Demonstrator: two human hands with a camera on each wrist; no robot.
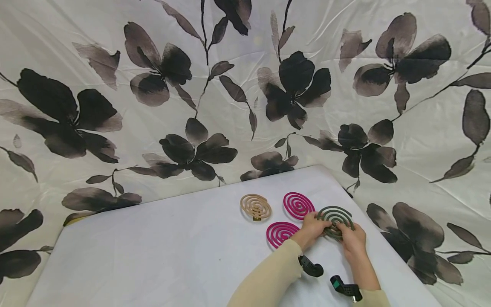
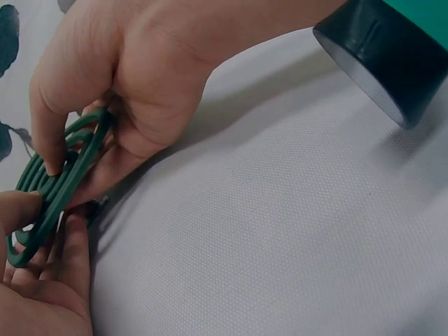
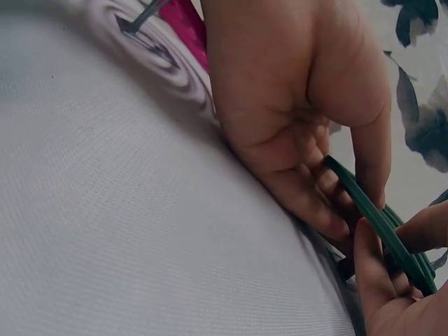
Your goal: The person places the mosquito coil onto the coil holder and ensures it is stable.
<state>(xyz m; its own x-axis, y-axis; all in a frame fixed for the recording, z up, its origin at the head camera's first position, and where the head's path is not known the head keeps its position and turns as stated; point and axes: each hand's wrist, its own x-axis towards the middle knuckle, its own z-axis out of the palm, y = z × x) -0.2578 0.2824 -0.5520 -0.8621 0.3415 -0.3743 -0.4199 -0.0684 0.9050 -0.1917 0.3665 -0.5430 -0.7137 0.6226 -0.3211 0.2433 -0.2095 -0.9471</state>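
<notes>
Both hands hold a dark green mosquito coil (image 1: 334, 220) above the right part of the table. My left hand (image 1: 311, 229) grips its left side, thumb over the rings. On the right side my right hand (image 1: 353, 239) pinches it, with the thumb near the centre. In the left wrist view the coil (image 2: 78, 165) is seen edge-on and tilted, fingers beneath it. A small dark piece (image 2: 98, 208) shows under the coil; its kind is unclear. Two pink coils, an upper one (image 1: 296, 205) and a lower one (image 1: 281, 234), lie left of the hands; my left forearm partly covers the lower.
A tan mosquito coil (image 1: 256, 206) sits farther left, a small gold piece (image 1: 257, 218) under its near edge. White cloth covers the table (image 1: 153, 251). A floral curtain (image 1: 230, 106) hangs behind the table and along its right edge.
</notes>
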